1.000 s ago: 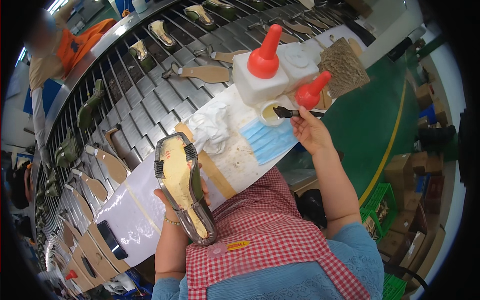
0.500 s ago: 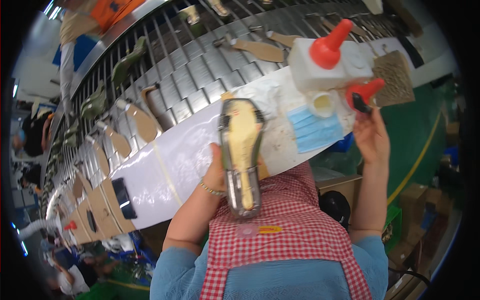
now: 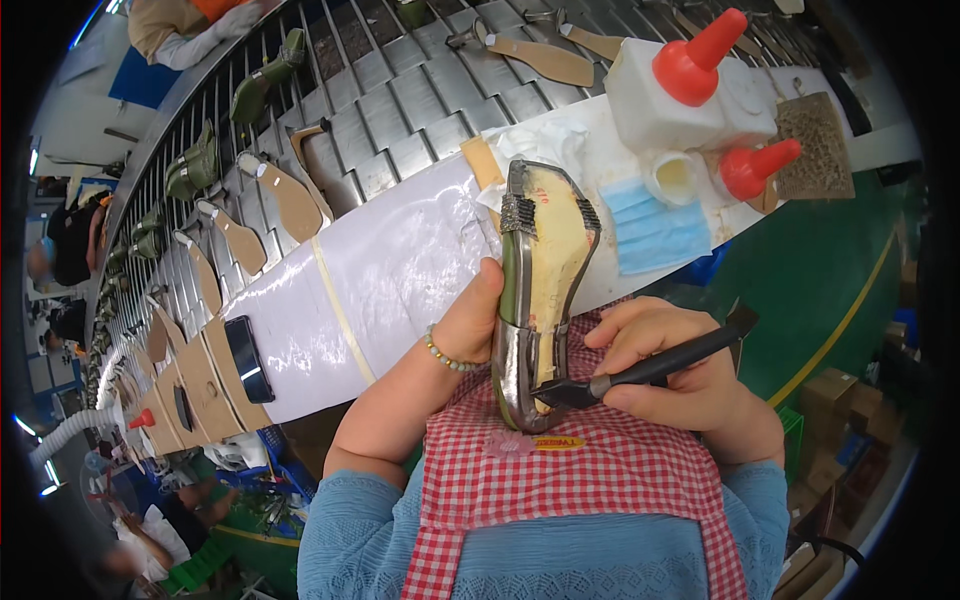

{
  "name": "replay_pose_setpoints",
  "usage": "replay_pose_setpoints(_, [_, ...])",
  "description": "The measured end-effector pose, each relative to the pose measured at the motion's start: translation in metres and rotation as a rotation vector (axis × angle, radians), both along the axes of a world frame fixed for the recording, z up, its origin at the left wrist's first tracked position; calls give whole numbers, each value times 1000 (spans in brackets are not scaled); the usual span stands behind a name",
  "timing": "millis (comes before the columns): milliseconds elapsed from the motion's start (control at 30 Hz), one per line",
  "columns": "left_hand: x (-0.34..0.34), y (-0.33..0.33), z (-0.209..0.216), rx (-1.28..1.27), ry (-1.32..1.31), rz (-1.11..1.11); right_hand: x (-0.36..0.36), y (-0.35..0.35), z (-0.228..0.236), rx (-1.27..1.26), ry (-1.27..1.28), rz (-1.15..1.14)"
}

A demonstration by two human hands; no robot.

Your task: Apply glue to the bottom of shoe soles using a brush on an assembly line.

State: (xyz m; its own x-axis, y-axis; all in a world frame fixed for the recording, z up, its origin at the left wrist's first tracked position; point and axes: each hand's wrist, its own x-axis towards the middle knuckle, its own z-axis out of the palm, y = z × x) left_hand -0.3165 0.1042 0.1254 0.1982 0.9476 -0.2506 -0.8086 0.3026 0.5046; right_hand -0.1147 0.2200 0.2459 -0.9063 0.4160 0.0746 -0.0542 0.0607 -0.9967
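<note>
Item, left hand (image 3: 470,325): my fingers wrapped around the side of an upturned shoe upper on a last (image 3: 540,290), silver-grey shell with pale yellow insole facing up, held above my red-and-white checked apron (image 3: 580,480), just off the near edge of the white-covered bench (image 3: 380,270). Item, right hand (image 3: 690,375): fingers closed on a black-handled brush (image 3: 640,372), its dark tip touching the heel end of the insole. On the bench beyond: white plastic glue container with red cone cap (image 3: 680,90), small open white pot (image 3: 675,175), blue face mask (image 3: 655,228) (lying flat), crumpled white cloth (image 3: 540,145). Behind the bench, a slatted grey conveyor (image 3: 400,90) carrying tan soles.
</note>
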Motion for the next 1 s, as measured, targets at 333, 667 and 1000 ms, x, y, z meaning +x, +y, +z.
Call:
replay_pose_setpoints(333, [6, 2, 17, 22, 54, 8, -1, -5, -5, 37, -16, -36])
replay_pose_setpoints(667, [7, 2, 24, 29, 164, 1, -6, -3, -1, 309, 55, -181])
replay_pose_setpoints(1000, [9, 0, 19, 10, 129, -4, -3, -7, 9, 418, 60, -108])
